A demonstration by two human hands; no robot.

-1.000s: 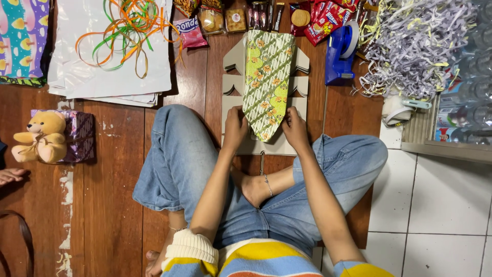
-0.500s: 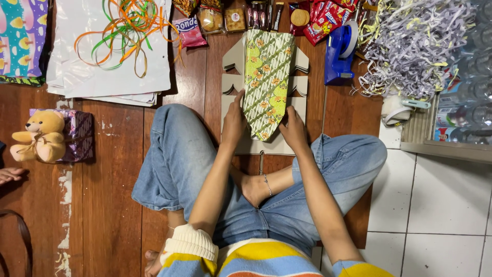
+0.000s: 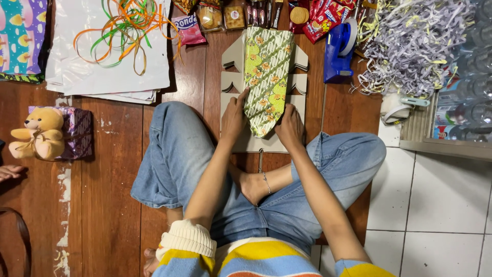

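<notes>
- Upper left of the frame: white sheets point(image 3: 110, 56) with orange and green ribbons point(image 3: 128, 25); a teddy bear point(image 3: 38, 134) sits at mid left.
- Top edge: a row of snack packets point(image 3: 215, 16), a blue tape dispenser point(image 3: 341, 51) and shredded paper point(image 3: 415, 46) to the right.
- Upper centre: green patterned wrapping paper point(image 3: 266, 77), tapering downward, lies on a grey cardboard piece point(image 3: 233, 61).
- Left hand point(image 3: 234, 117) and right hand point(image 3: 290, 127) press flat beside the paper's lower tip, fingers uncurled.
</notes>
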